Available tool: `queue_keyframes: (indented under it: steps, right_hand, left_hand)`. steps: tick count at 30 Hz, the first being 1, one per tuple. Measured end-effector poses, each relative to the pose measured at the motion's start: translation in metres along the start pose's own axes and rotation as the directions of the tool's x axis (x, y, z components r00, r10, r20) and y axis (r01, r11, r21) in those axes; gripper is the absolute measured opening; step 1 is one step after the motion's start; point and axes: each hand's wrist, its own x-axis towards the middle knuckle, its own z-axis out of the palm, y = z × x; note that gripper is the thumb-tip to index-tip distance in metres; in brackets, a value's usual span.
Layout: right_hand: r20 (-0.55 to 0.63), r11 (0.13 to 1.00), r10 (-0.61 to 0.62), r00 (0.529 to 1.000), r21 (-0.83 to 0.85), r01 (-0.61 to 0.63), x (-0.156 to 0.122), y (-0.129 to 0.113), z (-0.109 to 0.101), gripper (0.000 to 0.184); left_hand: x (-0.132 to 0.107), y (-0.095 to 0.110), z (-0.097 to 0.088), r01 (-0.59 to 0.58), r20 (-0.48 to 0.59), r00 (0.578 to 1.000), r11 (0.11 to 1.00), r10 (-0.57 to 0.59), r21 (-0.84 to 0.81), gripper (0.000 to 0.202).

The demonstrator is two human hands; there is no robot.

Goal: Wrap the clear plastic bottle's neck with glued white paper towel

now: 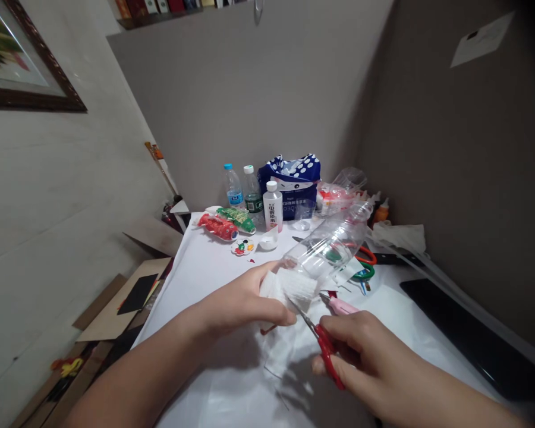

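Note:
My left hand [243, 300] is closed round the white-wrapped base of a clear plastic bottle [327, 246], which lies tilted with its mouth pointing away to the upper right. My right hand [361, 351] grips red-handled scissors [323, 345]; their blades reach up to the bottle's wrapped base. Both hands hover over a white table covering [205, 273]. A pink-handled tool [343, 306] lies just beyond my right hand.
At the back stand three capped bottles [252, 193], a blue dotted bag [292, 181], a paint palette [244, 246], red and green wrapped bottles [225, 224], green and orange scissor handles [365, 264]. A black panel [468, 339] lies right. Cardboard pieces [125, 303] lie on the floor left.

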Motion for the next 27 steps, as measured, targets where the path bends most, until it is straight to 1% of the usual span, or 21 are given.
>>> queue_keyframes:
  steps: [4, 6, 10, 15, 19, 22, 24, 27]
  right_hand:
    - [-0.017, 1.000, -0.014, 1.000, 0.010, 0.014, -0.001, 0.000, 0.001, 0.036]
    - [-0.008, 1.000, -0.008, 1.000, 0.030, 0.008, -0.001, -0.001, 0.001, 0.035]
    - [0.018, 0.998, 0.016, 1.000, 0.053, -0.017, -0.001, -0.006, -0.001, 0.029]
    - [0.005, 0.999, 0.038, 0.999, 0.039, -0.038, -0.003, -0.013, -0.005, 0.027]
    - [-0.030, 0.999, 0.045, 0.999, 0.031, -0.044, -0.008, -0.013, -0.004, 0.022]
    - [-0.063, 0.997, 0.051, 0.997, 0.065, -0.046, -0.011, -0.012, -0.005, 0.021]
    - [-0.076, 0.995, 0.053, 0.996, 0.088, -0.047, -0.012, -0.012, -0.005, 0.021]
    - [-0.072, 0.996, 0.050, 0.996, 0.081, -0.044, -0.012, -0.013, -0.006, 0.019]
  left_hand:
    - [-0.002, 0.003, 0.001, 0.010, -0.022, 1.000, 1.000, -0.009, 0.026, 0.049]
    - [-0.003, 0.003, 0.002, 0.017, -0.028, 0.999, 0.999, -0.016, 0.040, 0.050]
    - [-0.004, 0.004, 0.004, 0.043, -0.050, 0.998, 0.997, -0.040, 0.068, 0.060]
    - [-0.007, 0.006, 0.006, 0.019, -0.060, 0.998, 0.996, -0.013, 0.092, 0.059]
    - [-0.008, 0.005, 0.006, 0.050, -0.083, 0.996, 0.988, -0.038, 0.147, 0.068]
    - [-0.007, 0.004, 0.005, 0.074, -0.108, 0.993, 0.982, -0.055, 0.174, 0.077]
    - [-0.006, 0.003, 0.004, 0.064, -0.103, 0.994, 0.982, -0.047, 0.177, 0.075]
    - [-0.006, 0.002, 0.005, 0.032, -0.081, 0.997, 0.986, -0.019, 0.163, 0.068]
